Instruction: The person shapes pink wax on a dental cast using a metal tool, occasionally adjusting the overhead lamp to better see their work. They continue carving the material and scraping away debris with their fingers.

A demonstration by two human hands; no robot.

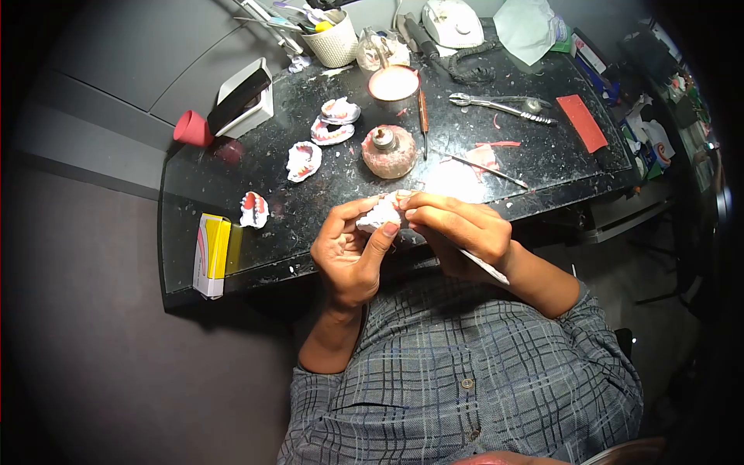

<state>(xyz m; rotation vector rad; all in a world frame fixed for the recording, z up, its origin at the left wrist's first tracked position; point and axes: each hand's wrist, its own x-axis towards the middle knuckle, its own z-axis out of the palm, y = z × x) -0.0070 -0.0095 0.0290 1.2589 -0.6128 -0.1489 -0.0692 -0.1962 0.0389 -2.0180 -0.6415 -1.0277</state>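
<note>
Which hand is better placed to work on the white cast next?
Probably the right: the right hand holds a thin tool with its fingertips against the white cast, while the left hand is wrapped around the cast, steadying it.

Left hand (350, 260): grip closed around a white plaster cast (380, 213), thumb and fingers on it. Right hand (463, 229): pinches a thin instrument (484, 266), fingertips touching the cast. Both are over the near edge of the black surface (542, 163). From the cast: round burner (388, 150) at 12 o'clock, denture models (303, 160) at 10, pliers (502, 105) at 1, yellow box (211, 254) at 9.
</note>
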